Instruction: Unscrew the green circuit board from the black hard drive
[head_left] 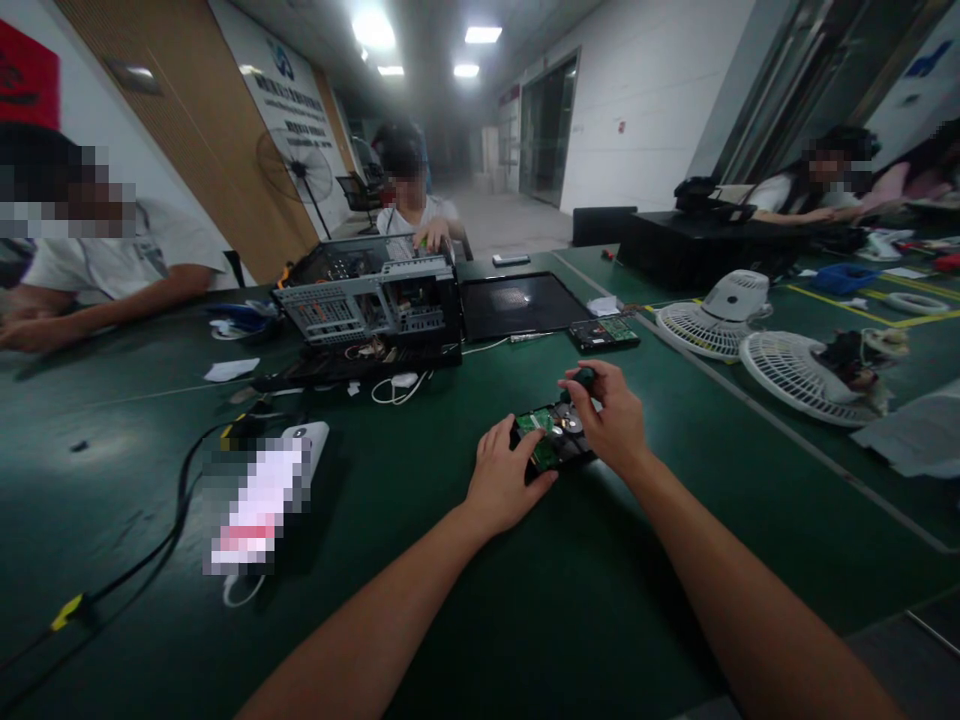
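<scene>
A hard drive (553, 437) lies circuit board up on the green table (465, 600), just in front of me. My left hand (504, 483) rests on its near left edge with the fingers curled over it, holding it in place. My right hand (609, 415) is closed round the dark handle of a screwdriver (583, 380) that stands upright over the drive's far right part. The screwdriver's tip is hidden behind my fingers.
An opened computer case (375, 300) and its black side panel (517, 303) stand beyond the drive, with a second hard drive (604, 332) to the right. White fan parts (795, 365) lie at the right. A phone (262, 500) with cables sits at the left. Other people sit around the table.
</scene>
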